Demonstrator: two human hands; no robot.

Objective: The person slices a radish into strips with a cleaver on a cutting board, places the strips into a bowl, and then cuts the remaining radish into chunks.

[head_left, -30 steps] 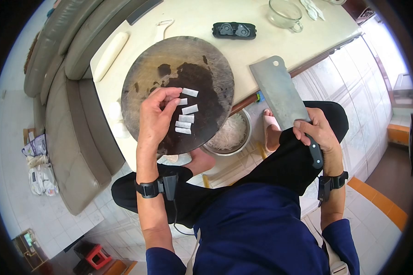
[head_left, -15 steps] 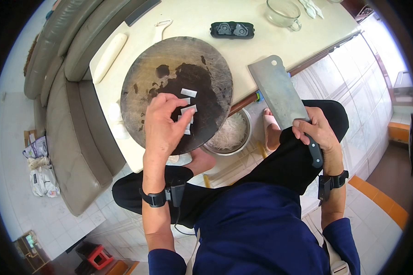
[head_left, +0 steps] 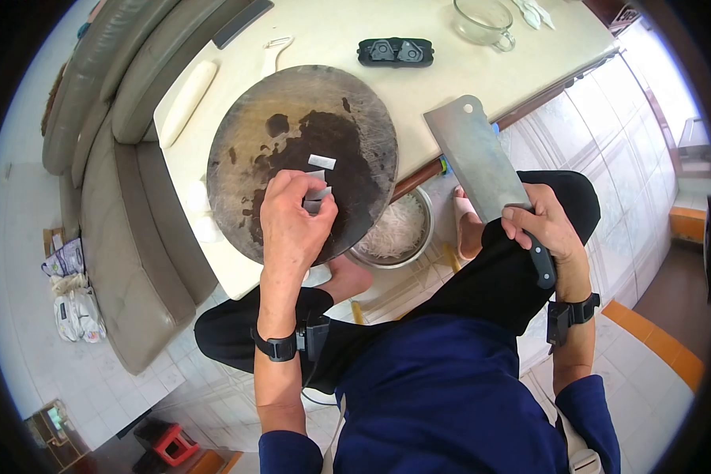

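closed inward since the earlier frame, the left hand [head_left: 294,217] is pinched around white strips [head_left: 321,162], partly obscured by it, on the round chopping board [head_left: 249,118]. a cleaver [head_left: 482,162] is gripped by the right hand [head_left: 548,223], near daikon-like shreds [head_left: 395,229].

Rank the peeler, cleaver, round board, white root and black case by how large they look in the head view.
Largest to smallest:
1. Round board
2. Cleaver
3. White root and black case: the root is longer, but their areas look too alike to rank
4. Peeler
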